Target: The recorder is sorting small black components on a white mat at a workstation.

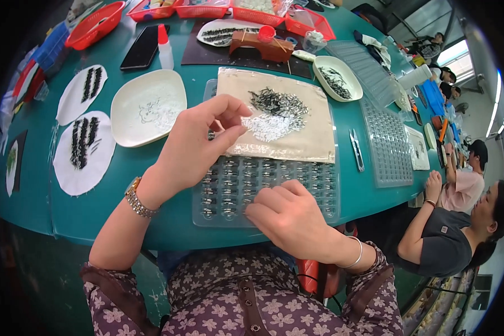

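My left hand (201, 137) hovers at the left side of a beige cloth-like pad (315, 131), thumb and fingertips curled toward each other. Whatever they hold, if anything, is too small to tell. On the pad lie a pile of small dark slivers (277, 102) and, just nearer, a pile of white slivers (274, 126). Under the pad's near edge, a clear plastic tray (224, 219) shows rows of small compartments with dark and pale pieces in them. My right hand (288, 215) rests low over this tray, fingers bent and closed; its fingertips are hidden.
A cream dish (123, 112) with white bits stands left; another dish (347, 95) with dark slivers is back right. Tweezers (356, 150) lie right of the tray. White pieces with black strips (98, 173), a phone (143, 49) and a red-capped bottle (165, 53) sit around. Co-workers sit right.
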A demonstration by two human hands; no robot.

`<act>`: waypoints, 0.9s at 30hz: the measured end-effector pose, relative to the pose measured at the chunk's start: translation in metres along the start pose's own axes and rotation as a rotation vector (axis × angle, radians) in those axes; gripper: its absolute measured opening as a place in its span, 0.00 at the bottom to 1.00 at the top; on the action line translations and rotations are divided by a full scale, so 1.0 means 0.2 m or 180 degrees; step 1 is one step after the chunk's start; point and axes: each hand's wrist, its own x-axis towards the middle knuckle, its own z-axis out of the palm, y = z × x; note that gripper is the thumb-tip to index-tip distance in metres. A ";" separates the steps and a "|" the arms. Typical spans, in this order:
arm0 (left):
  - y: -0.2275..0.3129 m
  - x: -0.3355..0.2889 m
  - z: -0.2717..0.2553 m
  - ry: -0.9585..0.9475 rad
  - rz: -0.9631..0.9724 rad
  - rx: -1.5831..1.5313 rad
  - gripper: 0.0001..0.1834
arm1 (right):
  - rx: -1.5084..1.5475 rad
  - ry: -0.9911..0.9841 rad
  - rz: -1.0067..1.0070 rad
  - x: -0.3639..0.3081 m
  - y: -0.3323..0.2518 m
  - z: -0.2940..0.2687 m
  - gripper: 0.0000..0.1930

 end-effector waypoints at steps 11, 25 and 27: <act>0.01 0.42 0.15 -0.0195 0.0960 0.2143 0.04 | 0.0222 0.0519 0.0465 0.03 0.43 -0.21 0.05; -0.01 0.56 0.29 -0.0371 0.0893 0.2283 0.02 | 0.0560 0.0572 0.0880 -0.04 0.65 -0.27 0.04; 0.01 0.56 0.28 -0.0298 0.0799 0.2008 0.03 | 0.0715 0.0546 0.0974 -0.03 0.68 -0.28 0.04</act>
